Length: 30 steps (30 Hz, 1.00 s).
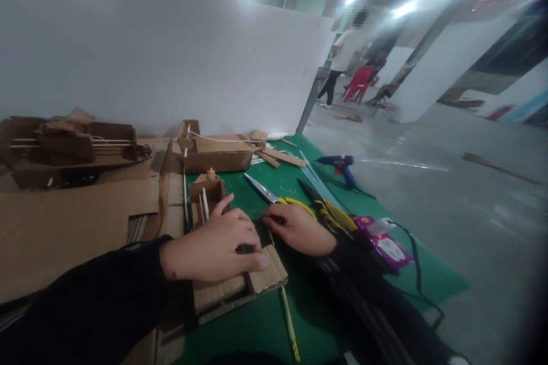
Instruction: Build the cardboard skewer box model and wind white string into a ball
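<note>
head view: i've got left hand spread wide over small cardboard box by the bench's near edge, thumb on its flap. right hand curled narrow just beside; can't tell if fingertips grip the yellow-green cord. scissors, pliers beyond; blue glue gun, purple power strip toward right edge.

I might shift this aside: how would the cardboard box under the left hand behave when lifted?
The cardboard box is probably light for its size, being thin-walled corrugated board. Its boxed shape should keep it fairly stiff. The slender sticks inside might bend if pressed.
</note>
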### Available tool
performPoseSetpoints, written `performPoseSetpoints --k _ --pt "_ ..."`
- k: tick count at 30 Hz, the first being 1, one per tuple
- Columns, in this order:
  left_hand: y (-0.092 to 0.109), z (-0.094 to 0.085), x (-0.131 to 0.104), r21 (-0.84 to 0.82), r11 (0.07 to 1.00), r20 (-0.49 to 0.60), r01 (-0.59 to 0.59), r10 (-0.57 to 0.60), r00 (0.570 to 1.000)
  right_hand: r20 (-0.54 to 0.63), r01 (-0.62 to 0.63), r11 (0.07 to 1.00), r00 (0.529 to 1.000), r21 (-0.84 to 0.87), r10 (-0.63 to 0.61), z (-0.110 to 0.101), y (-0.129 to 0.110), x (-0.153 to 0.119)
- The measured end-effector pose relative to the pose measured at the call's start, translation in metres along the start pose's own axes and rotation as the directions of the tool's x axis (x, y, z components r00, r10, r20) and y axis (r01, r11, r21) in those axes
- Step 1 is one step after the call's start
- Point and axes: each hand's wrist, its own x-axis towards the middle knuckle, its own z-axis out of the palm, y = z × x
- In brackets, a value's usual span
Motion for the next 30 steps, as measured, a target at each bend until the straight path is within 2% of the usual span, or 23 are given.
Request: performPoseSetpoints --k 30 --pt "-0.0007 0.0002 0.0009 0.002 1.0 0.023 0.017 -0.017 1.0 -0.018 0.029 0.999 0.999 -0.016 -0.029 0.001 0.0013 -0.0007"
